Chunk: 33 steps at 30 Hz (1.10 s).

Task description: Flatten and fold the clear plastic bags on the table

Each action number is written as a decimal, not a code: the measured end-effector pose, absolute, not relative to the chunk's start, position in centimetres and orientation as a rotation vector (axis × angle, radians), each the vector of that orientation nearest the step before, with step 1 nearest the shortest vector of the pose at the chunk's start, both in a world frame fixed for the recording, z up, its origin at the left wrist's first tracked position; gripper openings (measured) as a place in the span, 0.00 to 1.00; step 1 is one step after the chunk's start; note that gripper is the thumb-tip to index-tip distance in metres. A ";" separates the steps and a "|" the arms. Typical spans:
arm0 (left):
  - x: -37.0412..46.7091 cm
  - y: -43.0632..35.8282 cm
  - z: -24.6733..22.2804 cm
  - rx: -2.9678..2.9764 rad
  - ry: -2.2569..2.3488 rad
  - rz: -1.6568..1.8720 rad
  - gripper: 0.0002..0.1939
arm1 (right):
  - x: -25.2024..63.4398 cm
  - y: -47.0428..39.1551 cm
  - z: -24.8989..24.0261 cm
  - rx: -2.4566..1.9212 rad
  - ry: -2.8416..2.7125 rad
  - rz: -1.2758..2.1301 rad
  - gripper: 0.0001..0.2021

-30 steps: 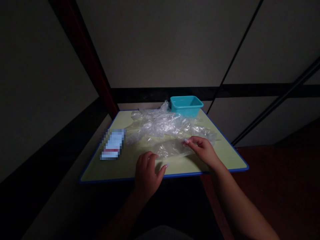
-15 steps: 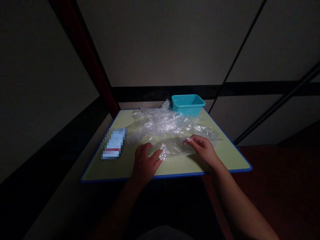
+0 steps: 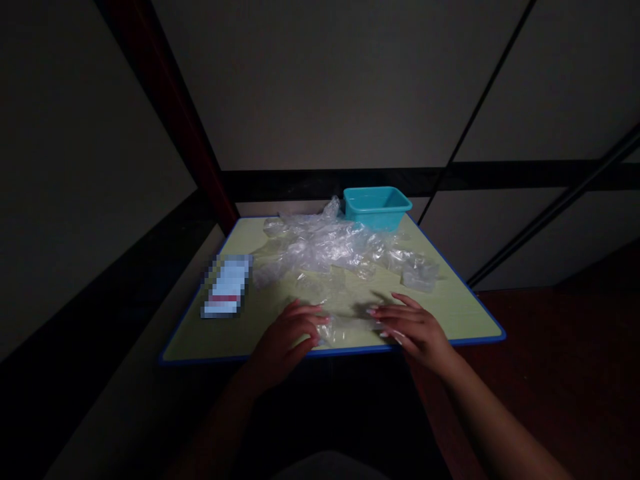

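My left hand (image 3: 287, 339): palm down at the desk's near edge, fingers curled and partly closed, thumb close under them; the fingertips meet the left end of the clear piece, but I cannot tell whether they grip it.
My right hand (image 3: 421, 335): loosely open, fingers a little apart and pointing left, over the right end of the same piece; I see nothing pinched between them, and cannot tell whether they touch the film.
Clear, thin, wrinkled plastic piece (image 3: 346, 328): low between my two hands, along the near edge; its right end is hard to make out.
Yellow-green desk with a blue rim (image 3: 200, 341): under all of this, its near edge just by my hands.
Pale blue-white rectangle with a red band (image 3: 229, 285): flat near the desk's left edge, well apart from my left hand; it is pixelated, so I cannot tell what it is.
Small crumpled clear plastic bundle (image 3: 421, 275): beyond my right hand, toward the right edge, beside the heap.
Heap of crumpled clear plastic film (image 3: 325, 245): spread across the middle and back.
Turquoise rectangular plastic tub (image 3: 374, 219): upright, open at the top, at the back right, behind the heap.
Grey wall panels with a black band (image 3: 320, 87): behind the desk, dimly lit.
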<state>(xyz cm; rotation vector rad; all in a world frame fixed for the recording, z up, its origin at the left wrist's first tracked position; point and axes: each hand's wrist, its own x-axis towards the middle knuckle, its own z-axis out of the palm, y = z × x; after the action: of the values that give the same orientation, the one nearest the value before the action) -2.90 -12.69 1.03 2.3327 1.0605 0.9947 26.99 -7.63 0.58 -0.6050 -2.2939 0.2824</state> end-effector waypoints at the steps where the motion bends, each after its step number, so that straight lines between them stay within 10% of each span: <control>1: -3.1 -13.0 1.0 2.307 1.047 0.941 0.05 | 27.2 -8.1 0.3 -0.599 -2.338 0.254 0.09; 8: -3.5 -14.1 1.5 2.122 0.974 0.809 0.03 | 28.2 -9.4 0.9 -0.563 -2.494 0.495 0.30; 17: -4.5 -14.2 2.3 2.084 0.923 0.848 0.02 | 23.4 -5.8 3.9 -0.550 -2.509 1.012 0.21; 33: -4.9 -14.6 1.7 2.193 1.057 0.886 0.02 | 19.2 -1.7 1.7 -0.760 -3.014 0.330 0.25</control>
<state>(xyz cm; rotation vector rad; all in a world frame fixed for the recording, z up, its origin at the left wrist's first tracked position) -4.90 -14.59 1.72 2.1935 1.0568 0.8858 19.15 -1.66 1.70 -0.7597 -3.0138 0.3296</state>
